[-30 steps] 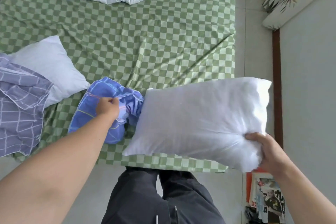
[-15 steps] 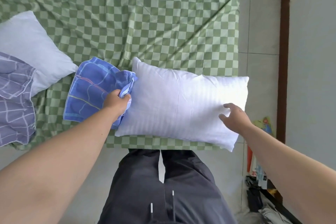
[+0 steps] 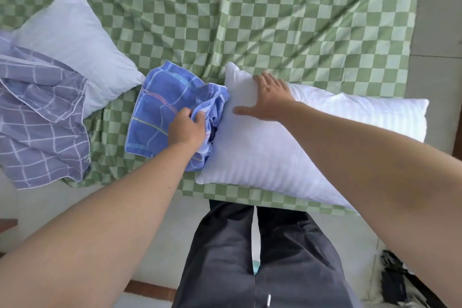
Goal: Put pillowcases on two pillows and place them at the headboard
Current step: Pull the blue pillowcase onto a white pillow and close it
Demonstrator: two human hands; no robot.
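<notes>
A green-and-white checked bed sheet (image 3: 287,20) covers the bed across the upper two thirds of the frame, creased in several long folds. On it, right of centre, lies a bare white pillow (image 3: 287,152), its long side running from the middle of the frame toward the right edge and its near edge close to the bed's lower border. At the upper left a second white pillow (image 3: 72,42) lies partly inside a purple grid-patterned pillowcase (image 3: 42,127), which drapes over the bed edge at the left. Between the two pillows sits a bunched blue pillowcase (image 3: 160,107) with thin coloured lines, touching the left end of the bare pillow. The person's dark trousers (image 3: 262,257) fill the lower middle. The right hand (image 3: 270,97) rests flat on the bare pillow's upper left corner, fingers spread and straight. The left hand (image 3: 186,130) grips the gathered edge of the blue pillowcase, fingers curled round the cloth.
</notes>
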